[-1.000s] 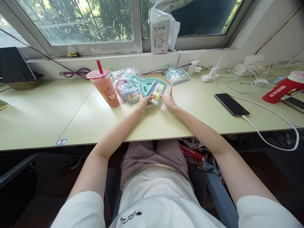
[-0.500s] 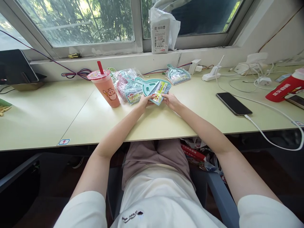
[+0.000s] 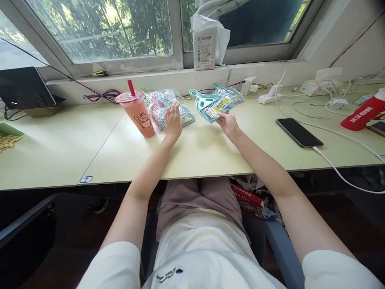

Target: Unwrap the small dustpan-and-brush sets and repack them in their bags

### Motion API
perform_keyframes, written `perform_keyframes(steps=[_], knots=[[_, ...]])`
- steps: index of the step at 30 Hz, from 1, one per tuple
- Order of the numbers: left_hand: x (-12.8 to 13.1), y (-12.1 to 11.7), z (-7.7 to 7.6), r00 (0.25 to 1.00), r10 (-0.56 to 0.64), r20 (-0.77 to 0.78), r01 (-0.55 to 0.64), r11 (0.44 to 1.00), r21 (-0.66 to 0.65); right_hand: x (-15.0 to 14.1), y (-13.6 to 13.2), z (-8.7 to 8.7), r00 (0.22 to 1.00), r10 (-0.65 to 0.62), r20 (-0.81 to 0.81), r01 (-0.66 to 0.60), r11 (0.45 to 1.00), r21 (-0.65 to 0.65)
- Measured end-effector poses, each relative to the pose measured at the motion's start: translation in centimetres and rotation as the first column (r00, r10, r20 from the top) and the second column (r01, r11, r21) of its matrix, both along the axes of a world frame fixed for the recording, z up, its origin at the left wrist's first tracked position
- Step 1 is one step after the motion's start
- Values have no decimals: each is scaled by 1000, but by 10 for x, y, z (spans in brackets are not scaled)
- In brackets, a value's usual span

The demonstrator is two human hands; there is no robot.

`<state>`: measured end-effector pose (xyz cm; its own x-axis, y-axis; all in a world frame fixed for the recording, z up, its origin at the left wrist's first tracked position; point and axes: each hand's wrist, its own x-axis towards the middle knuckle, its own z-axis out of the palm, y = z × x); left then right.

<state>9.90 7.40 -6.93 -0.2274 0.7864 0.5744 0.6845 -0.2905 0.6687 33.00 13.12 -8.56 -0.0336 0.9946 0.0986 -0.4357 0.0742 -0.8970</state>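
My right hand pinches the lower right corner of a packaged teal mini dustpan and brush set. The set is tilted above the table, its handle to the upper left, with a yellow-green label on its front. My left hand holds nothing, its fingers stretched out over a pile of similar sets in clear plastic, pink and teal. Whether its fingertips touch the wrappers I cannot tell. Behind the held set lies another wrapped teal set, partly hidden by it.
A pink drink cup with a red straw stands just left of the pile. Rightward are a charging phone, a power strip, loose white cables and a red cup. A box stands on the sill.
My left hand has let go of the dustpan and brush set and moved left to the pile. My right hand has carried the set to the right and slightly back.
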Motion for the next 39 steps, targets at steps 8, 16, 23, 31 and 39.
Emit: perform_keyframes(steps=[8, 16, 23, 31, 39], knots=[[-29, 12, -3, 984, 108, -143, -125, 985, -118, -1, -2, 0, 1000, 15, -1, -15, 999, -43], [-20, 2, 6, 952, 196, -234, -202, 979, 1, 2, -2, 4, 997, 37, -67, -41, 997, -59], [8, -4, 1, 844, 172, -508, -222, 974, -40, 2, -1, 5, 996, 62, -68, -65, 997, -43], [5, 4, -16, 750, -41, -661, -51, 991, -120, 2, -4, 6, 996, 83, -24, -83, 996, -34], [-2, 4, 0, 731, 38, -681, -244, 947, -209, 1, -3, 5, 990, 135, 29, -133, 990, -42]])
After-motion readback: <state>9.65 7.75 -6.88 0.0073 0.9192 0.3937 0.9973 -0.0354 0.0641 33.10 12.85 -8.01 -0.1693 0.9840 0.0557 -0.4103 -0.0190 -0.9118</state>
